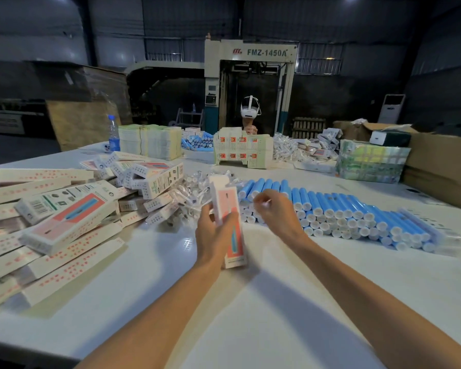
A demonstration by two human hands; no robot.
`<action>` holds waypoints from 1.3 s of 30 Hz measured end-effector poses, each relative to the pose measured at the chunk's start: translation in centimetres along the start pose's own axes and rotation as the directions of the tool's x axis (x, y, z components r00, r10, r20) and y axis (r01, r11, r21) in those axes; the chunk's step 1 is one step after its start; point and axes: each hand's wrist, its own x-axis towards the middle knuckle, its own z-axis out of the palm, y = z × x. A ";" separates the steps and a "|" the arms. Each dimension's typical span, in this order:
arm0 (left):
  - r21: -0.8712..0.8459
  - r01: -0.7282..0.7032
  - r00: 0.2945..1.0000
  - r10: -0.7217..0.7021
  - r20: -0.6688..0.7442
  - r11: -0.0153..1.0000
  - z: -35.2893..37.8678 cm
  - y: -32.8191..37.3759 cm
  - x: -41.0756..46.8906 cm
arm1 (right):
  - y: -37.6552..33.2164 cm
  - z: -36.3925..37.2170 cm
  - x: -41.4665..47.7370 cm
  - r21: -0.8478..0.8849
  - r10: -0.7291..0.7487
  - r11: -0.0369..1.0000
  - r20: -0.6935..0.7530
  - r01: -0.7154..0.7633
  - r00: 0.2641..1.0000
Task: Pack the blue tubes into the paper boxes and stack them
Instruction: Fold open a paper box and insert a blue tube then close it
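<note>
Holding a tall white-and-pink paper box [224, 198] upright above the white tabletop [250, 328], my left hand [210, 235] wraps its fingers and thumb round the lower half. The flap end is up, presumably so that the mouth faces the feeding hand.

My right hand [276, 213] hovers just beside the box, over the near end of the blue cylindrical tubes with white caps [357, 209]. Its fingers are curled and pinch a small pale item [264, 204], too small to identify.

The tubes lie in a layered row on my right, caps toward me, probably so each can be drawn out endwise. I see none entering the box.

Count:
- Box in hand: one.
- Tubes: several dozen, too many to number.
- Closed printed boxes [64, 217]: a loose heap of more than ten on my left, resting on flat white box blanks [64, 272] and not yet squared into a stack.
- Clear plastic packets [194, 193]: uncounted, lying between heap and tubes.
</note>
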 end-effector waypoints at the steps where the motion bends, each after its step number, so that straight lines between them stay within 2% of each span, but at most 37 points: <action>1: -0.026 0.001 0.997 0.001 0.080 1.000 0.4 0.1 -0.4 | 0.1 -1.6 -0.1 0.080 0.024 0.997 -0.054 -0.020 0.998; 4: -0.068 0.014 0.963 0.005 0.270 0.998 1.4 0.3 -1.6 | 0.0 -6.1 -0.2 0.284 0.097 0.958 -0.180 -0.043 0.979; 7: -0.141 0.032 0.925 0.024 0.379 0.990 2.0 0.0 -2.3 | -1.2 -9.7 0.1 0.342 0.075 0.940 -0.246 0.014 0.966; 11: -0.194 0.039 0.889 0.054 0.454 0.980 2.1 0.3 -2.8 | -3.1 -12.0 0.5 0.301 -0.057 0.949 -0.121 0.091 0.991; 15: -0.203 0.031 0.877 0.071 0.476 0.979 1.9 0.9 -3.3 | -4.3 -11.8 1.3 0.040 -0.122 0.992 0.115 0.118 0.986; 17: -0.206 0.027 0.872 0.077 0.484 0.978 1.9 0.9 -3.3 | -4.7 -11.1 1.3 0.025 -0.122 0.992 0.181 0.120 0.976; 21: -0.206 0.001 0.867 0.102 0.487 0.979 1.9 0.8 -3.2 | -4.8 -9.9 1.2 0.139 -0.169 0.978 0.074 0.157 0.983; 28: -0.127 -0.075 0.881 0.125 0.456 0.989 2.1 0.7 -2.9 | -3.2 -7.3 -0.2 -0.006 -0.302 0.953 0.086 0.303 0.950; 30: -0.116 -0.101 0.885 0.143 0.442 0.988 1.9 0.7 -2.8 | -2.2 -6.8 -0.8 0.032 -0.306 0.951 -0.015 0.307 0.952; 32: -0.091 -0.149 0.884 0.174 0.433 0.985 1.7 0.8 -2.8 | -1.2 -6.5 -1.6 0.151 -0.248 0.952 -0.130 0.266 0.960; 33: -0.085 -0.161 0.886 0.182 0.427 0.983 1.7 0.9 -2.8 | -0.7 -6.3 -2.2 0.205 -0.206 0.951 -0.142 0.233 0.968; 36: -0.112 -0.141 0.886 0.175 0.429 0.984 1.7 1.2 -3.1 | 0.8 -5.1 -4.2 0.334 -0.142 0.931 -0.036 0.146 0.989; 39: -0.124 -0.225 0.863 0.257 0.435 0.966 1.6 1.5 -3.2 | 1.6 -3.6 -5.6 0.382 -0.164 0.911 -0.012 0.157 0.986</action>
